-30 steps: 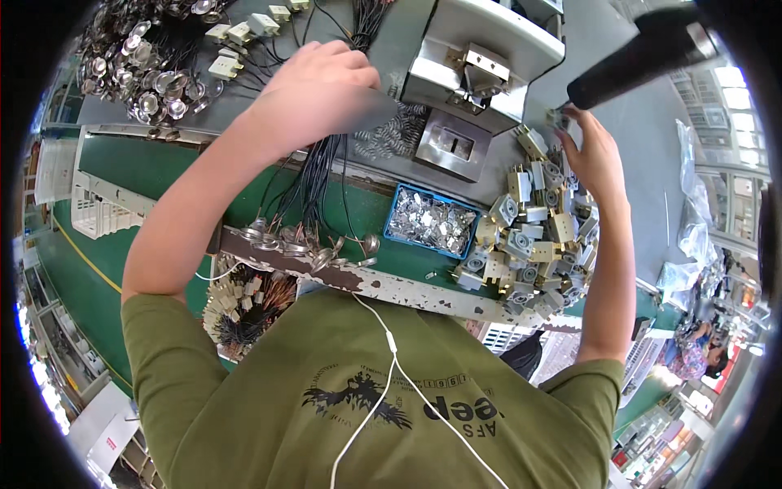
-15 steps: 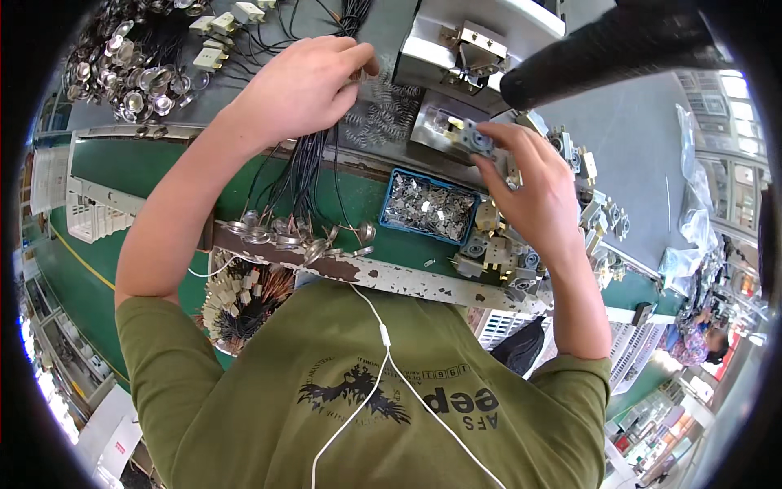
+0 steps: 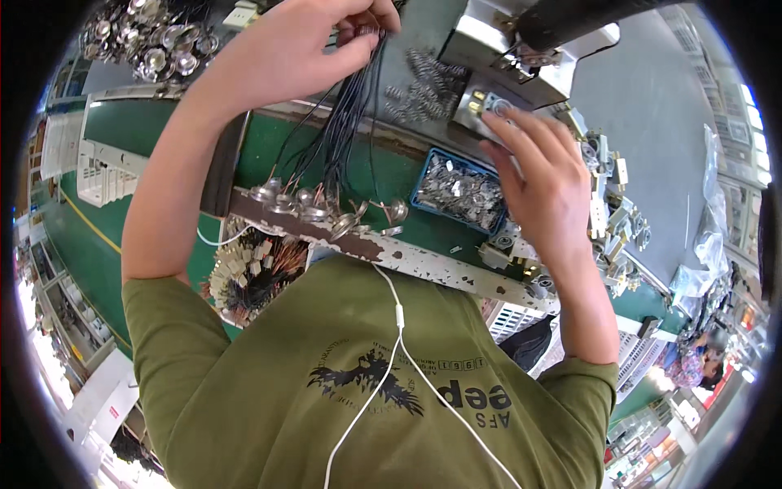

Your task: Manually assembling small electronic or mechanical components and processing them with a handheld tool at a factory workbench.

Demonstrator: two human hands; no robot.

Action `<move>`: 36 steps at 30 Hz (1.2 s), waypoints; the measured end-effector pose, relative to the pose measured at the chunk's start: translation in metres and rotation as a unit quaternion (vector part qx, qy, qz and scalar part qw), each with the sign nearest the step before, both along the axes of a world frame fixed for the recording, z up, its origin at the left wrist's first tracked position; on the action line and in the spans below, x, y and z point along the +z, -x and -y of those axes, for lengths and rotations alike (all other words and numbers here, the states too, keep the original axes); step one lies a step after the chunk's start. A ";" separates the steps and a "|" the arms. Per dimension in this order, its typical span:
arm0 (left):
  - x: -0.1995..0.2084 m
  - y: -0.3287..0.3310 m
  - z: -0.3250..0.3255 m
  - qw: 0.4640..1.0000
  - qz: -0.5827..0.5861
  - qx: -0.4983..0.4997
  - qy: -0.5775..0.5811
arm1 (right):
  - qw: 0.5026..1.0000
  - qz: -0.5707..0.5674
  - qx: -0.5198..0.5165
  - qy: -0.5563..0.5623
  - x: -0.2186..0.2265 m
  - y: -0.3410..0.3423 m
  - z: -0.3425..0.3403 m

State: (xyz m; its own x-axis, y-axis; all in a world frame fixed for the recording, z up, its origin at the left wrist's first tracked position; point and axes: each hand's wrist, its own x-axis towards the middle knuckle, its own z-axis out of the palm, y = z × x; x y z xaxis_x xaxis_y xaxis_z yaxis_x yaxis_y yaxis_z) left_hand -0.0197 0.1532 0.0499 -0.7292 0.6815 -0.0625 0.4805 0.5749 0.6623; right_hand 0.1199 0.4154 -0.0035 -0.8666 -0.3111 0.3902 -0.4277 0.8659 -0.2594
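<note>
Near the top edge, my left hand (image 3: 326, 49) is closed, its thumb and fingers pinched together beside a bundle of black wires (image 3: 350, 114). What lies between those fingertips is mostly hidden. A small grey switch housing (image 3: 495, 103) with brass-coloured terminals rests on a metal block (image 3: 466, 122). Over its near side is my right hand (image 3: 538, 163), fingers stretched out and thumb apart, with fingertips at the housing's edge. Loose coil springs (image 3: 428, 85) lie on the table between both hands.
A blue tray (image 3: 417, 196) of small metal pieces stands below the block. Round metal parts (image 3: 309, 208) hang at the wire ends by the table's chipped edge (image 3: 440, 273). More housings (image 3: 607, 216) crowd the right. A black tube (image 3: 586, 20) and machine (image 3: 489, 41) stand above.
The housing held in my right fingers is now on the metal block, and the thumb has come away from it. My left hand stays closed near the wires. The whole view has shifted.
</note>
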 end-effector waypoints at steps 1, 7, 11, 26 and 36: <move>-0.003 -0.001 0.005 1.000 0.002 -0.001 0.005 | 0.997 0.038 0.015 0.066 0.002 -0.006 0.012; -0.020 -0.029 0.013 0.948 0.035 -0.223 0.223 | 0.947 0.299 0.068 0.094 -0.023 0.004 0.074; -0.015 -0.044 0.017 0.940 0.017 -0.216 0.263 | 0.842 0.483 0.039 0.239 0.004 0.006 0.063; -0.014 -0.039 0.002 0.915 0.015 -0.281 0.289 | 0.640 0.623 0.061 0.446 -0.016 0.013 0.036; -0.017 -0.020 -0.012 0.983 -0.096 -0.155 -0.009 | 0.976 0.196 -0.036 0.084 0.036 -0.023 0.010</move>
